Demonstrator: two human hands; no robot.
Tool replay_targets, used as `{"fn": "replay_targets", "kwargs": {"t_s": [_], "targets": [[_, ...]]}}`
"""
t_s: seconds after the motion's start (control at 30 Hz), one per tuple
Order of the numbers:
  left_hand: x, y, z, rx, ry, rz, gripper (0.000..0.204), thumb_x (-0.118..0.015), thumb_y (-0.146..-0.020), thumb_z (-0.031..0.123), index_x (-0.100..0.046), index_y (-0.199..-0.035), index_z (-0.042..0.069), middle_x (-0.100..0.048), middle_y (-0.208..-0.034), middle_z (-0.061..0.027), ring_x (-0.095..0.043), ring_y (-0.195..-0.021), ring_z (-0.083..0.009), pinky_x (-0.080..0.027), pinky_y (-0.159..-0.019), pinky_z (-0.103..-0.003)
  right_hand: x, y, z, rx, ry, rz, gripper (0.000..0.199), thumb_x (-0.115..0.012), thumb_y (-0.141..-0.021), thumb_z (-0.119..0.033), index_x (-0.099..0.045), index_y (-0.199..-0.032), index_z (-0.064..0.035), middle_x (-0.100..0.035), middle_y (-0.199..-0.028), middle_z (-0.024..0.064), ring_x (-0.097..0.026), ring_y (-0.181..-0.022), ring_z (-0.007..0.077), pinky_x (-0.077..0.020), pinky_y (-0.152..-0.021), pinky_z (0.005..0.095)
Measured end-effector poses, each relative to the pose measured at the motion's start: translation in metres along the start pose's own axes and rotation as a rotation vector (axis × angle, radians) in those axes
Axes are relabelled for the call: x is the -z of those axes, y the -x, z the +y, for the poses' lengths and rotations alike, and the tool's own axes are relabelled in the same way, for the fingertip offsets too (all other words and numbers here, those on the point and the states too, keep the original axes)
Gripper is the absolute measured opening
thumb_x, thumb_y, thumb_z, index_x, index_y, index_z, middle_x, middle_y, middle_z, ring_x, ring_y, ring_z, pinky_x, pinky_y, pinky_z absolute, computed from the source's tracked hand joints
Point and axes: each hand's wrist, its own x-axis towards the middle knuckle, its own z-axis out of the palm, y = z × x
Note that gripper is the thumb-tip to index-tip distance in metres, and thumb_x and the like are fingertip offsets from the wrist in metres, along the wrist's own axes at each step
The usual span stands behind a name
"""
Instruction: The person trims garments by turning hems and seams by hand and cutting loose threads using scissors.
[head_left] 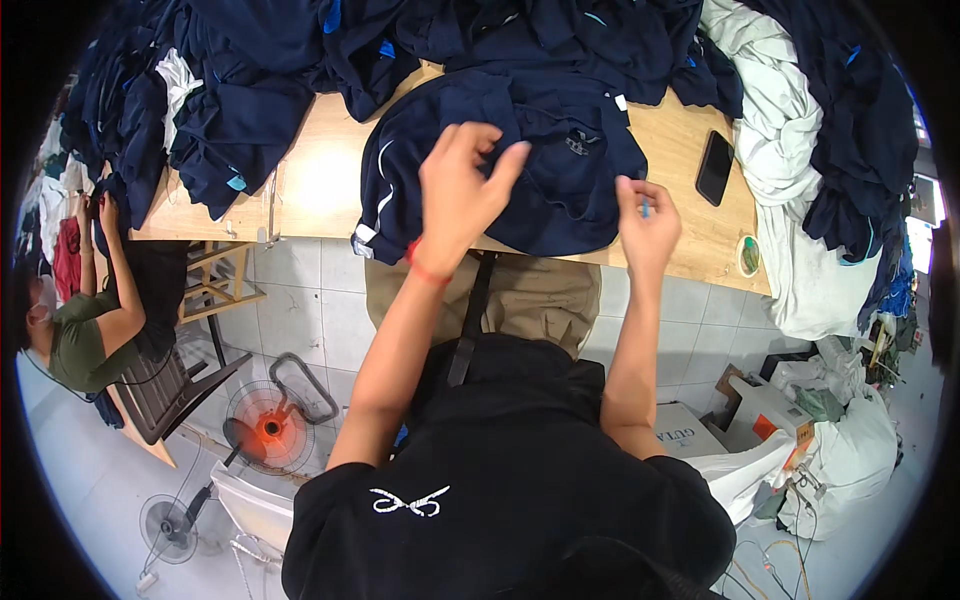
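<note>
A navy garment (560, 215) with white piping and a small light emblem lies spread on the wooden table in front of me. Over its left part hovers my left hand (462, 195), a red band at the wrist; its thumb and fingers are apart and hold nothing. At the garment's right edge, my right hand (650, 225) is closed, thumb and forefinger near each other. A small blue thing (645, 210) shows between those fingers, too little of it visible to name. Whether the right fingertips touch the cloth, I cannot tell.
Piles of navy garments (560, 35) line the table's far side. A black phone (714, 168) lies on the wooden tabletop (325, 185), right of the garment. White cloth (780, 130) hangs over the right edge. A person (95, 330) works at far left, near fans (272, 428).
</note>
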Motion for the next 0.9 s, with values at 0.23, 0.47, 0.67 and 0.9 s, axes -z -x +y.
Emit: {"fn": "replay_targets", "kwargs": {"t_s": [0.23,0.47,0.67,0.9], "targets": [[-0.026,0.007,-0.058,0.176,-0.284,-0.117,0.033,-0.08,-0.092,0.022,-0.069,-0.107,-0.006,-0.075,-0.097,-0.0211,-0.075,-0.079,-0.0372,-0.06,-0.07,-0.044,0.008,0.001,0.009,-0.052,0.013,-0.045,0.037,-0.087,-0.093,-0.03,-0.073,-0.098,0.0043,-0.07,-0.079,0.0079,-0.062,-0.071,0.0112,-0.0519,-0.068,0.03],[0.031,0.049,-0.073,0.734,0.901,0.01,0.021,-0.068,-0.102,0.0,-0.069,-0.123,0.0,-0.073,-0.1,-0.0034,-0.07,-0.087,-0.0105,-0.061,-0.08,-0.028,0.03,0.0,0.085,-0.074,-0.063,-0.004,0.045,-0.072,-0.094,0.001,-0.063,-0.138,0.0052,-0.07,-0.126,0.0223,-0.068,-0.121,0.0292,-0.0542,-0.101,0.0372],[0.046,0.076,-0.079,0.742,1.375,-0.072,0.026,-0.057,-0.107,0.004,-0.063,-0.131,-0.001,-0.075,-0.118,-0.0131,-0.075,-0.113,-0.0231,-0.06,-0.104,-0.041,0.018,0.0,-0.038,0.558,0.054,-0.387,0.056,-0.074,-0.082,0.005,-0.07,-0.137,-0.0056,-0.066,-0.145,0.0154,-0.053,-0.146,0.0387,-0.036,-0.125,0.0474],[0.058,0.08,-0.052,0.836,2.084,-0.011,0.054,-0.045,-0.113,0.024,-0.045,-0.158,-0.004,-0.056,-0.158,-0.0218,-0.054,-0.147,-0.0396,-0.036,-0.127,-0.062,-0.004,0.054,-0.072,0.755,0.138,-0.777,0.022,-0.081,-0.076,-0.002,-0.077,-0.098,-0.0053,-0.066,-0.092,0.0068,-0.069,-0.103,0.0249,-0.0411,-0.117,0.0482]]}}
